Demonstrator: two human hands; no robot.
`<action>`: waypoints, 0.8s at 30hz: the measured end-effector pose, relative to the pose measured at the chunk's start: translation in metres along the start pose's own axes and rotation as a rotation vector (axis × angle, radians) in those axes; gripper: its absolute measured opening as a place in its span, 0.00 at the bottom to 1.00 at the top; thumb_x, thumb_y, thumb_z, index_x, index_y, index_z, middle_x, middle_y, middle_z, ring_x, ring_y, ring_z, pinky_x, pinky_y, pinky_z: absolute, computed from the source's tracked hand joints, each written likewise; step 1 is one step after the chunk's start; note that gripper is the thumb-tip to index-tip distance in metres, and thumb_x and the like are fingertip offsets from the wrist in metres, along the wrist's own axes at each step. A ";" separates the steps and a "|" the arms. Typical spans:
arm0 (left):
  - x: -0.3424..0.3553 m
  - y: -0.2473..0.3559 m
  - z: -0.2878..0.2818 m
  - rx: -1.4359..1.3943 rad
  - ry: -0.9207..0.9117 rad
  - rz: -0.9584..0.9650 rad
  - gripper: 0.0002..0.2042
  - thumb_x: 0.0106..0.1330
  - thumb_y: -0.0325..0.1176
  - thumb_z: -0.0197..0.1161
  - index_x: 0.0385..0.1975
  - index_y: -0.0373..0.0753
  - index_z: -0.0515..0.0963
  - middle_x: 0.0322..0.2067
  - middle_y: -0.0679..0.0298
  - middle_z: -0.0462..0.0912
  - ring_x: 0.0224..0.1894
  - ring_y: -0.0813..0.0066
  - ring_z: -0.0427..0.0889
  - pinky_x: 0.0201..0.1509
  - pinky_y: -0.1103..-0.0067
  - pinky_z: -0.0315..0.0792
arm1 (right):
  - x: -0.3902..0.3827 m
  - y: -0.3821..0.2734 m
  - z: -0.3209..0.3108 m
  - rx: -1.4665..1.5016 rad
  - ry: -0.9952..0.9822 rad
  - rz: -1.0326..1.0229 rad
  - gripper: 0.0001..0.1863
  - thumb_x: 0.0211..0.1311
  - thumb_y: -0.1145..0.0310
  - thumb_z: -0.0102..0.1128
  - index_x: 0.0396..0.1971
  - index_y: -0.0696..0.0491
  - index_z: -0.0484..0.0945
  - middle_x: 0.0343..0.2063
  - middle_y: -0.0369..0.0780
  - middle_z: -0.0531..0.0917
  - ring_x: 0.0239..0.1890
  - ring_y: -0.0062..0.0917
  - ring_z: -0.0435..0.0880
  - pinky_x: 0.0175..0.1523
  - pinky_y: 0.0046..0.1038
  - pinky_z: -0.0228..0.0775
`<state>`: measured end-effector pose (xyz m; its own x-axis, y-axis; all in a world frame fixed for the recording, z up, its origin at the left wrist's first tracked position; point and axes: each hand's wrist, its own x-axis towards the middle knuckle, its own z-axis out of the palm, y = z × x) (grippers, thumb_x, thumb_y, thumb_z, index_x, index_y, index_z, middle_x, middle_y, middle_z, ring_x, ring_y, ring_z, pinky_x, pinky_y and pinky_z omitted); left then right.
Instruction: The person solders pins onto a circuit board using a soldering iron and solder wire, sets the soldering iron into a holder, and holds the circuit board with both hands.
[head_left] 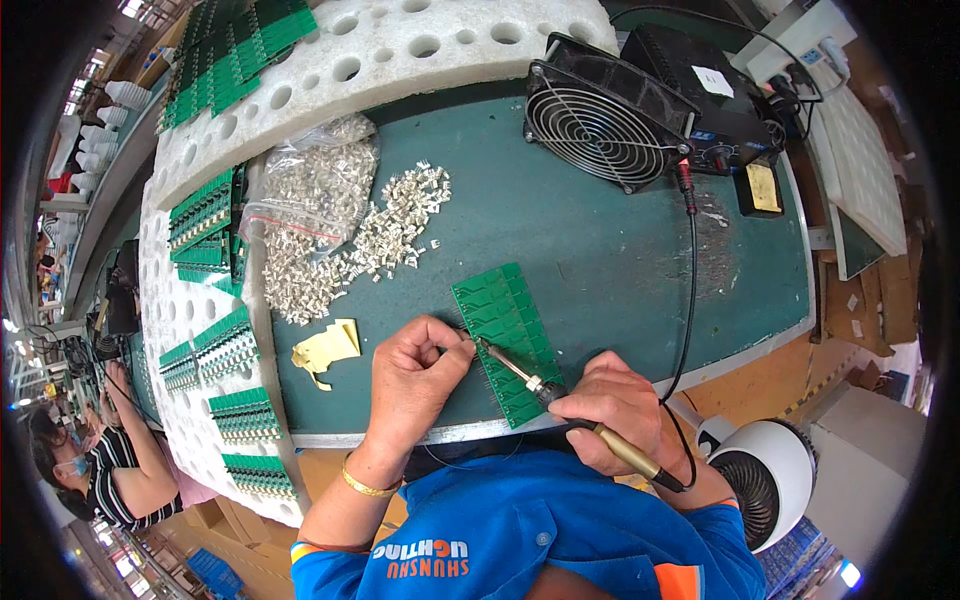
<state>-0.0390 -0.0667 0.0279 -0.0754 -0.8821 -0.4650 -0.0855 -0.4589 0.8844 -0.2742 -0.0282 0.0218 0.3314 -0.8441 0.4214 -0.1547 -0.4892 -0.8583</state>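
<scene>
A green circuit board point(513, 325) lies slanted on the table in front of me. My right hand point(615, 410) is wrapped round a soldering iron point(543, 387), whose tip meets the board near its left edge. At that same edge my left hand point(420, 375) is closed in a pinch, fingertips close to the iron's tip. Whatever sits between those fingertips is too small to make out. Beyond my left hand is a loose pile of small white connectors point(402, 220), next to a clear plastic bag point(315, 180) full of the same parts. A torn yellow piece point(327, 347) lies to the left.
White foam trays with holes point(190, 345) line the left and far edges, holding several green boards point(228, 345). A black fan point(600, 120) and a soldering station point(715, 95) stand at the far right, beside a yellow sponge point(762, 188). The iron's cable point(692, 290) crosses the right side. Another person point(115, 455) sits at left.
</scene>
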 end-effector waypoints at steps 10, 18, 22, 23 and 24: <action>0.000 0.002 0.000 0.002 -0.013 0.000 0.05 0.62 0.22 0.64 0.26 0.38 0.76 0.25 0.75 0.78 0.26 0.93 0.68 0.31 0.91 0.63 | -0.002 0.001 0.002 -0.023 0.010 -0.018 0.13 0.56 0.68 0.64 0.40 0.56 0.80 0.22 0.38 0.83 0.21 0.29 0.80 0.35 0.32 0.68; -0.001 0.003 0.000 -0.135 -0.025 0.005 0.03 0.64 0.24 0.61 0.28 0.38 0.75 0.33 0.67 0.83 0.35 0.88 0.76 0.40 0.88 0.68 | -0.003 0.000 0.001 -0.044 0.076 -0.029 0.13 0.57 0.67 0.63 0.40 0.55 0.80 0.21 0.37 0.82 0.20 0.28 0.80 0.33 0.32 0.68; -0.001 0.004 0.001 -0.164 -0.012 0.008 0.03 0.66 0.26 0.60 0.30 0.38 0.75 0.32 0.67 0.83 0.34 0.87 0.75 0.41 0.88 0.67 | -0.004 0.001 0.003 -0.018 0.077 -0.014 0.12 0.58 0.66 0.63 0.40 0.56 0.80 0.21 0.38 0.82 0.20 0.28 0.79 0.34 0.32 0.68; -0.001 0.004 -0.001 -0.139 -0.022 -0.015 0.03 0.67 0.27 0.60 0.30 0.38 0.75 0.32 0.67 0.83 0.32 0.88 0.74 0.38 0.89 0.66 | -0.004 0.002 0.003 -0.018 0.079 -0.010 0.12 0.58 0.66 0.63 0.40 0.56 0.80 0.21 0.38 0.82 0.20 0.28 0.79 0.34 0.32 0.68; -0.001 0.005 -0.001 -0.113 -0.032 -0.038 0.04 0.68 0.28 0.60 0.31 0.38 0.74 0.32 0.67 0.83 0.31 0.89 0.73 0.36 0.89 0.66 | -0.004 0.002 0.002 -0.018 0.080 -0.010 0.12 0.58 0.66 0.63 0.40 0.56 0.80 0.21 0.38 0.82 0.20 0.28 0.79 0.34 0.32 0.68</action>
<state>-0.0379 -0.0682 0.0331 -0.1057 -0.8608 -0.4978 0.0237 -0.5027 0.8642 -0.2735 -0.0256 0.0177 0.2575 -0.8538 0.4525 -0.1691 -0.5009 -0.8488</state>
